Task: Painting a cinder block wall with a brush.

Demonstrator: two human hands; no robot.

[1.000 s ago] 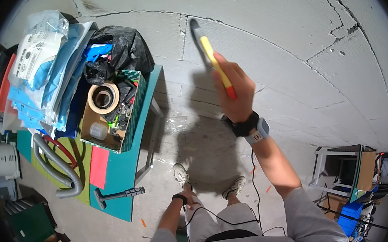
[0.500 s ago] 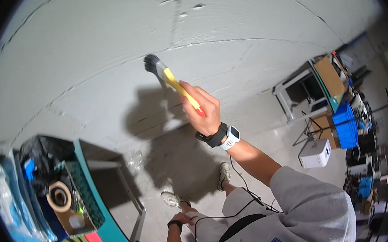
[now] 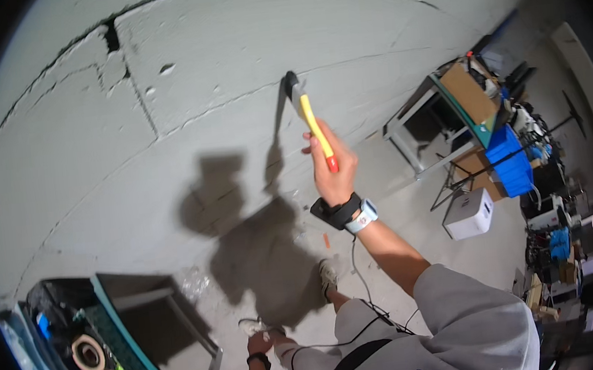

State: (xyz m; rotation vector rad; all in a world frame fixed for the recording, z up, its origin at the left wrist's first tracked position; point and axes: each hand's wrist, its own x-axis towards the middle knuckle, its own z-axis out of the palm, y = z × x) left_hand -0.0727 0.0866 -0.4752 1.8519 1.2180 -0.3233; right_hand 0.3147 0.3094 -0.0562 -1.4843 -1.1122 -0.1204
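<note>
A paintbrush (image 3: 316,127) with a yellow handle, red end and dark bristles is gripped in my right hand (image 3: 333,167), fingers closed round the handle. Its bristles reach the grey-white block wall (image 3: 213,57) close to a horizontal joint line; whether they press on it is hard to tell. A black strap and a pale watch (image 3: 362,216) circle my right wrist. My left hand (image 3: 259,342) hangs low beside my left leg, near a thin black cable. Its fingers are small and partly hidden, so their pose is unclear.
At the lower left stands a green-topped table (image 3: 128,329) holding a tape roll (image 3: 88,353) and plastic bags. Another bench (image 3: 440,118) stands right, by a blue bin (image 3: 510,161), a white box (image 3: 468,213) and a tripod. Cracks and a hole (image 3: 111,36) mark the wall.
My right hand and the paintbrush have moved right along the wall, and the brush stands more upright. The view has shifted, showing more of the cracked wall at upper left. My left hand has lowered slightly.
</note>
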